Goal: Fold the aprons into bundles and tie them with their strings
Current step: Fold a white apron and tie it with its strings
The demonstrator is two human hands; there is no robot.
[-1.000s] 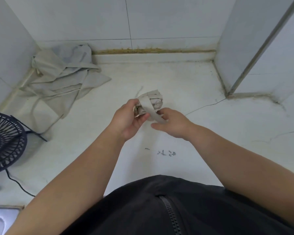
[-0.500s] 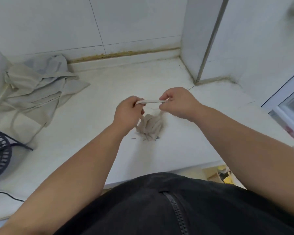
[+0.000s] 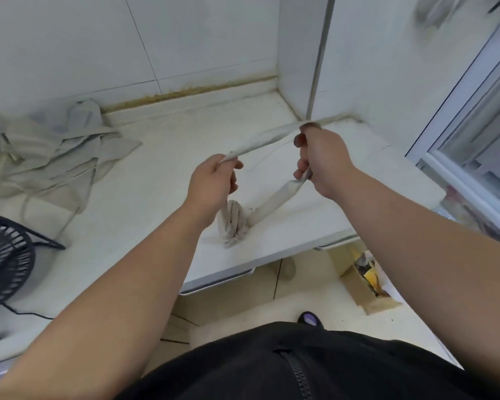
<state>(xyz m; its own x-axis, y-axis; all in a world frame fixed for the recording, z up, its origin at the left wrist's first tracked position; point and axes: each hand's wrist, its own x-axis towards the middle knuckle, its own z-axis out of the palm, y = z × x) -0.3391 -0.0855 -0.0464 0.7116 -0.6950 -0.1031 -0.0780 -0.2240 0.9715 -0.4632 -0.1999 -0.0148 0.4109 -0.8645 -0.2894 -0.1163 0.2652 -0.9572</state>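
Observation:
A small beige apron bundle (image 3: pixel 232 223) lies on the white counter (image 3: pixel 145 197) near its front edge, below my hands. Its flat beige string (image 3: pixel 274 200) rises from the bundle to my right hand (image 3: pixel 321 161), which grips it in a fist. From there the string runs taut to my left hand (image 3: pixel 212 183), which pinches its other part. Both hands are raised above the bundle and held apart. A loose heap of unfolded beige aprons (image 3: pixel 61 151) lies at the back left of the counter.
A black wire fan (image 3: pixel 5 261) with a cable stands at the left edge. White tiled walls close the back and a corner post rises at the right. A glass door (image 3: pixel 474 125) is at the far right. A cardboard box (image 3: pixel 364 281) sits on the floor.
My hands have moved apart, the right one going up and right and drawing the string out long and taut. The bundle stays on the counter; the view has swung right.

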